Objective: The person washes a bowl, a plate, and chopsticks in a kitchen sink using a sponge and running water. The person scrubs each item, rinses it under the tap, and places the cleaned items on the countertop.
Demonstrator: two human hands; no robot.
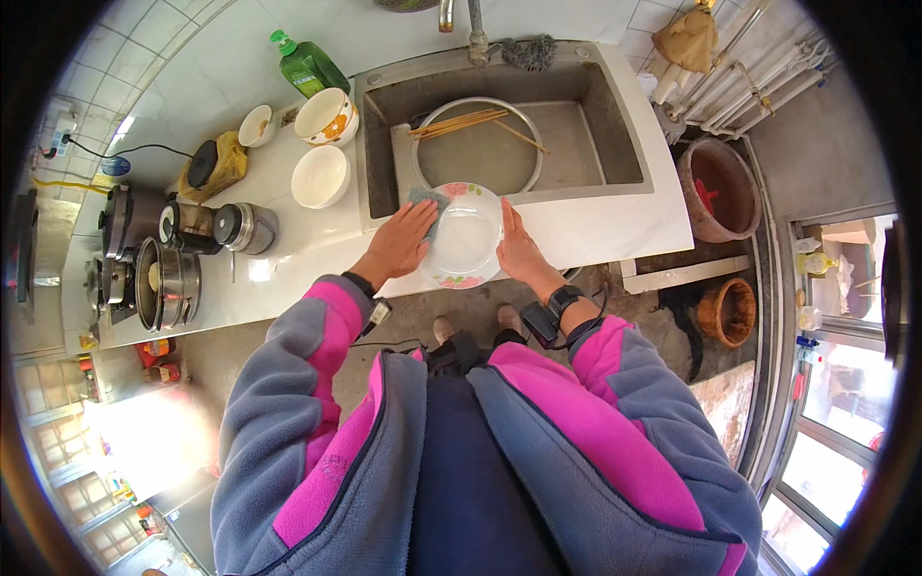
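A white plate with pink flowers on its rim is held tilted over the front edge of the sink. My right hand grips the plate by its right rim. My left hand presses a grey-green scouring pad against the plate's left side, the pad partly hidden under the fingers. Beyond the plate, a round metal basin with water stands in the sink. Several wooden chopsticks lie across the basin.
White bowls and a green soap bottle stand left of the sink. Further left are a glass jar and metal pots. A steel-wool scrubber lies behind the faucet. A brown tub stands at right.
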